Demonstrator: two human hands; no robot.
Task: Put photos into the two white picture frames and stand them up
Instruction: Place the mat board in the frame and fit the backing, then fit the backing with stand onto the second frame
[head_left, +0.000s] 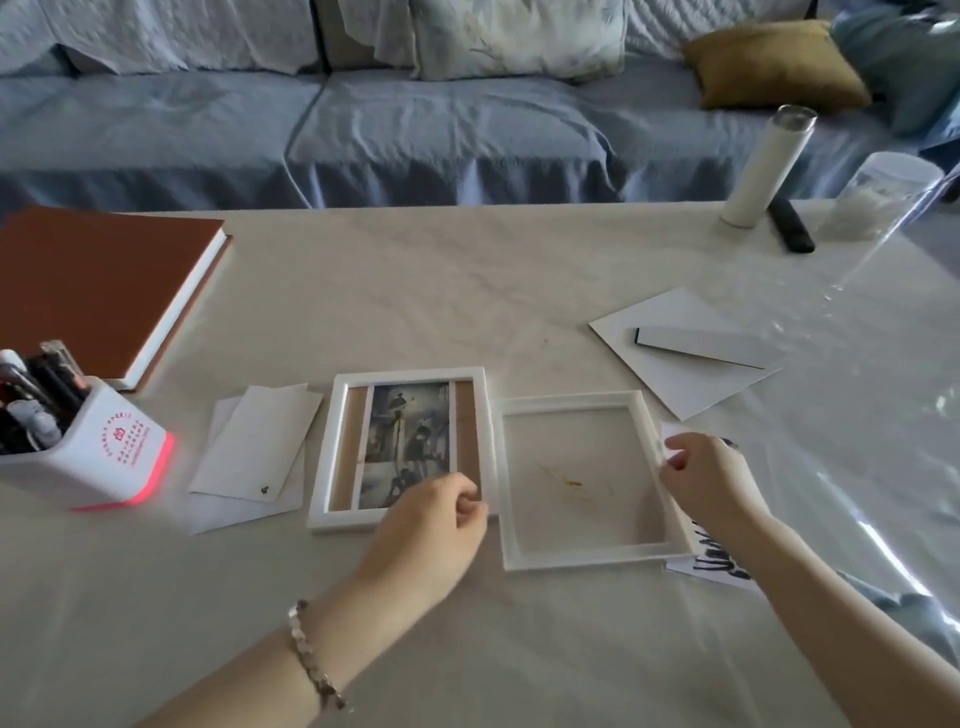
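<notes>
Two white picture frames lie flat on the table. The left frame (337, 447) holds a dark photo (408, 441) over a brown backing. The right frame (576, 558) lies open with only a clear pane showing the table through it. My left hand (431, 530) rests at the left frame's lower right corner, fingers pinched at the photo's edge. My right hand (706, 478) grips the right edge of the right frame. A printed photo (722, 571) with black marks lies partly hidden under that frame and hand.
A white backing board with a stand strip (685, 353) lies at the right. White cards (254, 452) lie left of the frames. A pen holder (98, 457), a brown book (93, 291), a white bottle (763, 166) and clear plastic film (883, 364) ring the table; a sofa is behind.
</notes>
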